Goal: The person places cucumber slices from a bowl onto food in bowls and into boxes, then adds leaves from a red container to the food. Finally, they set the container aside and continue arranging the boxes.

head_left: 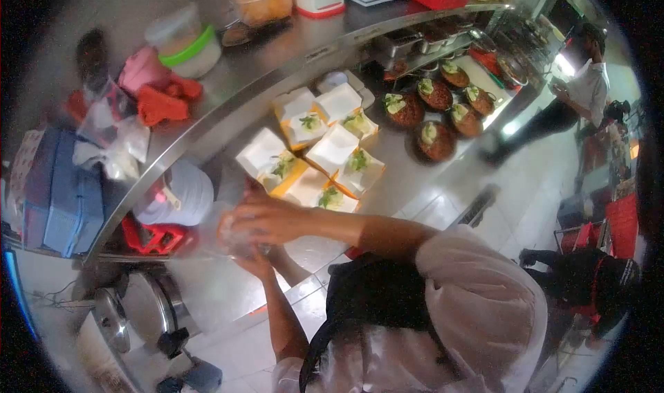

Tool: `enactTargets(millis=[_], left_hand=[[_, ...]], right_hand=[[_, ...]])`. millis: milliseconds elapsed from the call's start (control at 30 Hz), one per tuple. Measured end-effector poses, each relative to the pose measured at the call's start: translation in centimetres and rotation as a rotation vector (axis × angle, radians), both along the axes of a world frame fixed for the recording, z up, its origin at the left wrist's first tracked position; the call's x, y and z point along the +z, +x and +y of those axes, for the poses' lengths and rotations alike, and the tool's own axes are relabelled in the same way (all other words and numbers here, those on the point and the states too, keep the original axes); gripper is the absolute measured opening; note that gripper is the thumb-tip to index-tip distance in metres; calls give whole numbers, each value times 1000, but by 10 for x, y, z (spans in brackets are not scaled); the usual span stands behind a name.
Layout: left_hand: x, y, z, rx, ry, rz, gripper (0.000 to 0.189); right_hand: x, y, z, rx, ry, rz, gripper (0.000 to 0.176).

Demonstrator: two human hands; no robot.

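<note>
Both hands meet at the near edge of the steel counter around something see-through and plastic-looking (229,228), smeared by motion; its kind cannot be made out. My right hand (271,216) reaches over it from the right, fingers curled. Below it, my left hand (254,260) is closed against the same thing, partly hidden. Just beyond the hands stand several open takeaway boxes (263,152), white inside and yellow outside, with green leaves in them. Farther right are several round brown dishes (436,142), topped with pale green garnish.
A raised steel shelf (277,59) carries a green-rimmed tub (187,52), red cloth (166,102) and stacked containers. Stacked white plates (183,194) and a red plastic object (155,236) lie left of the hands. Metal pots (142,303) stand lower left. Another person (584,81) stands at right.
</note>
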State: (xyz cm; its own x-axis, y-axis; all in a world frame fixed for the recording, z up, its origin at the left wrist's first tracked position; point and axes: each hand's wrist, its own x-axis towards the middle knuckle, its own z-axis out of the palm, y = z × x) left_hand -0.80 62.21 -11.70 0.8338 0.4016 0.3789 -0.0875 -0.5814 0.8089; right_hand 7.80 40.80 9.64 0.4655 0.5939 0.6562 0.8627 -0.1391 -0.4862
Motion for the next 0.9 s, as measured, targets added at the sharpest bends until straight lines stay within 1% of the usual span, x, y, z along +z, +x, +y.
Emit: enactTargets(millis=[33,67,100,133,167,200,233,267,300,333,367,400,433,467,500,533,567,600,633,700,767,800,867,900], left_hand=[[14,6,-8,90,-75,-27,80],[24,11,-15,183,-149,-50,71],[24,15,-17,192,-150,-41,71],[23,17,-16,207,-53,-108,74],[23,17,-15,225,48,-169,77],[28,26,-14,270,-62,-146,86],[28,29,-17,288,-57,-139,86],[28,26,-22,506,134,-54,91],[27,22,-27,720,330,37,97],[7,15,-33,828,368,57,100],[-1,4,-59,862,371,67,100],[-5,-11,-95,643,-18,98,98],[-8,-23,-130,408,-395,116,97],[-11,-29,-169,311,-324,206,87],[-16,-32,-196,213,-256,300,78],[-37,-35,-201,69,-73,304,71],[-38,-37,-207,4,17,320,68],[-39,-38,-214,-61,106,329,65],[-14,-20,-224,-7,181,427,63],[3,-9,-229,52,261,533,62],[6,-9,-213,99,289,447,67],[8,-7,-205,150,327,502,65],[6,-6,-179,105,404,524,59],[0,-8,-167,87,427,527,57]], right_hand=[[0,5,-24,-145,31,56,33],[-15,26,-60,-198,108,227,32],[-21,36,-97,-566,112,202,34],[-34,52,-136,-779,377,259,34],[-69,76,-191,-983,211,231,37],[-103,101,-244,-1174,31,212,40],[-140,116,-288,-1258,-139,225,41],[-169,124,-319,-1335,-314,239,43],[-183,127,-336,-1314,-321,253,43],[-191,132,-350,-1213,-388,508,43],[-195,143,-360,-1090,-459,749,44],[-191,148,-362,-1051,-468,751,44],[-178,147,-360,-984,-456,810,39],[-173,148,-358,-919,-443,873,37],[-184,153,-359,-883,-450,885,37],[-199,153,-362,-884,-362,739,38],[-209,150,-363,-884,-271,597,39],[-217,147,-363,-861,-278,610,39],[-220,150,-361,-886,-273,561,40],[-221,148,-358,-905,-263,520,41],[-217,142,-357,-908,-307,427,42],[-216,140,-358,-906,-305,436,42],[-215,139,-360,-867,-400,377,44],[-213,136,-359,-870,-400,384,44]])
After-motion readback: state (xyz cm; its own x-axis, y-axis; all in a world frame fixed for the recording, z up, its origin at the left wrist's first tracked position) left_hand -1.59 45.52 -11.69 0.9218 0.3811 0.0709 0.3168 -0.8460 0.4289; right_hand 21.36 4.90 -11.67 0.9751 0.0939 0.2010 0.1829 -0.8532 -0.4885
